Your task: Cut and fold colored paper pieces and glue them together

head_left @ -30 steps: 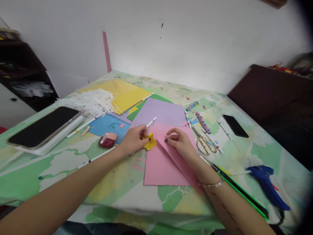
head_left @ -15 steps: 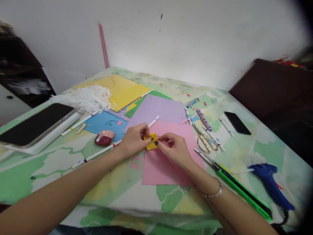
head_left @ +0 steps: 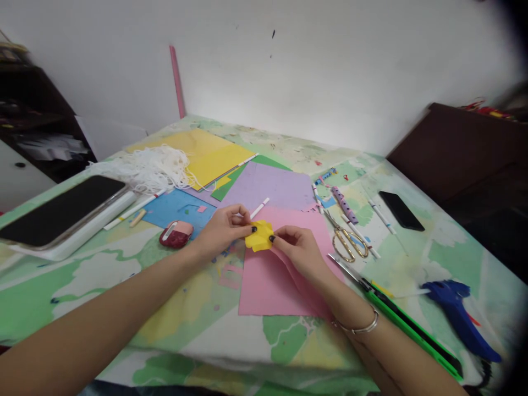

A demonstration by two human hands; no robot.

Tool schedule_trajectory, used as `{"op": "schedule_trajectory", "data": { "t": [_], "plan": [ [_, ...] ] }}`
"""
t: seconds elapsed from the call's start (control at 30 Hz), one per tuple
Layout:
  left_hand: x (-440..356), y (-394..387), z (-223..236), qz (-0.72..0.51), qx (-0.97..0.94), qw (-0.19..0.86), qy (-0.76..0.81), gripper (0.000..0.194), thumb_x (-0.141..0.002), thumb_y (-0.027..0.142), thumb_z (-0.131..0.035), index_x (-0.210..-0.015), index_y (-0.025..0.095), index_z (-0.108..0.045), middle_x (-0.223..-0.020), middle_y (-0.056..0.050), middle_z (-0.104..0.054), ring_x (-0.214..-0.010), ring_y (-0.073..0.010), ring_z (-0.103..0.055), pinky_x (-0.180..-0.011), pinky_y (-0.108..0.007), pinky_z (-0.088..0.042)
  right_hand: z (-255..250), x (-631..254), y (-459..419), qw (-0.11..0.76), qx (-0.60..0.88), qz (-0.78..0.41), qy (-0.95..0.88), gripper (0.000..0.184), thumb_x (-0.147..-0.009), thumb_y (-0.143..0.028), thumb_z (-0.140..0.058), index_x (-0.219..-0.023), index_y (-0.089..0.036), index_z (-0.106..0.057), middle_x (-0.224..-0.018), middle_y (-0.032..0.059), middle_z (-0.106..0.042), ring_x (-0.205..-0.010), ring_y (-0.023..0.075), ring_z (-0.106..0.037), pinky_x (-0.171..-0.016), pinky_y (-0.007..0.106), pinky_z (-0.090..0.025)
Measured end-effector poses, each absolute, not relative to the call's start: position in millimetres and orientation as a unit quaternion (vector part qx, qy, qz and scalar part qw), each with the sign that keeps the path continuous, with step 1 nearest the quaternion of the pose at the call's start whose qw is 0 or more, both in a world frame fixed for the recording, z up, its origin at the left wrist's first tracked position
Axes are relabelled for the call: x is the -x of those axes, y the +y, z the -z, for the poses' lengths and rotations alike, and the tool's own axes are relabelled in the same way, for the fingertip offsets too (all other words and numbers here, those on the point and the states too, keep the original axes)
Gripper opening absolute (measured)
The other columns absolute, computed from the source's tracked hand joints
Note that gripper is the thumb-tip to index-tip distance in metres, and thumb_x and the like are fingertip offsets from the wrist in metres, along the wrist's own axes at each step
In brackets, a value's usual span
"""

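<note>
A small yellow piece [head_left: 258,237], shaped like a flower with lobed edges, is pinched between my two hands. My left hand [head_left: 227,224] grips its left side with thumb and fingers. At the right edge, my right hand [head_left: 297,248] holds it between thumb and fingertips. Beneath my hands lies a pink sheet [head_left: 264,291], partly covered by my right hand. A lilac sheet [head_left: 272,184] lies just behind, with a white stick [head_left: 259,208] with coloured bands next to my left hand.
To the right are gold-handled scissors [head_left: 350,243], a green utility knife [head_left: 412,324], a blue glue gun [head_left: 462,316] and a black phone [head_left: 401,210]. On the left are a red-and-pink case [head_left: 176,234], a large phone [head_left: 61,209] and white cord [head_left: 152,165].
The yellow piece has been spread out wider and flatter, and my hands have moved slightly apart. My left forearm has risen and hides the white stick that lay beside it.
</note>
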State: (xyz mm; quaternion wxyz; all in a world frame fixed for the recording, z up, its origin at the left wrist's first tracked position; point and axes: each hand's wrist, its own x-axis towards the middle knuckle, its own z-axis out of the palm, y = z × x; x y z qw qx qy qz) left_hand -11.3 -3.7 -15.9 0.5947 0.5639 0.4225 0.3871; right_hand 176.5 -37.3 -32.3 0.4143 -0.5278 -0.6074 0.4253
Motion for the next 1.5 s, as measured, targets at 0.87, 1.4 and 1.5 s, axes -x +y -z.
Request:
{"op": "schedule_trajectory", "data": {
  "t": [0.87,1.4,1.5],
  "plan": [
    [11.9,-0.3,26.2,-0.394,-0.601,0.538,0.441,0.024,-0.062,0.015,-0.067,-0.087,0.016,-0.065,-0.088,-0.005,-0.071,-0.079,-0.0178,-0.068,-0.069,-0.028,-0.054,26.5,-182.0,-35.2,0.391,0.543,-0.388,-0.634,0.019,-0.074,-0.023,-0.057,-0.084,-0.015,-0.072,-0.081,0.0072,-0.072,-0.069,0.0157,-0.061,-0.066,0.028,-0.047],
    [22.9,12.4,26.1,-0.338,-0.816,0.148,0.445,0.011,-0.071,0.017,-0.060,-0.077,0.018,-0.069,-0.104,-0.010,-0.063,-0.091,-0.0218,-0.059,-0.080,-0.035,-0.046,15.6,-201.4,-24.1,0.511,0.492,-0.451,-0.542,0.027,-0.059,-0.015,-0.069,-0.086,-0.019,-0.072,-0.088,0.0052,-0.071,-0.079,0.0158,-0.062,-0.076,0.032,-0.050],
    [15.2,1.7,23.6,-0.387,-0.804,0.099,0.440,0.010,-0.077,0.020,-0.058,-0.079,0.019,-0.068,-0.102,-0.009,-0.064,-0.098,-0.0232,-0.056,-0.087,-0.038,-0.042,17.1,-199.7,-24.6,0.515,0.489,-0.449,-0.542,0.023,-0.061,-0.016,-0.070,-0.084,-0.018,-0.071,-0.085,0.0047,-0.071,-0.077,0.0158,-0.063,-0.074,0.031,-0.050]
  ]
}}
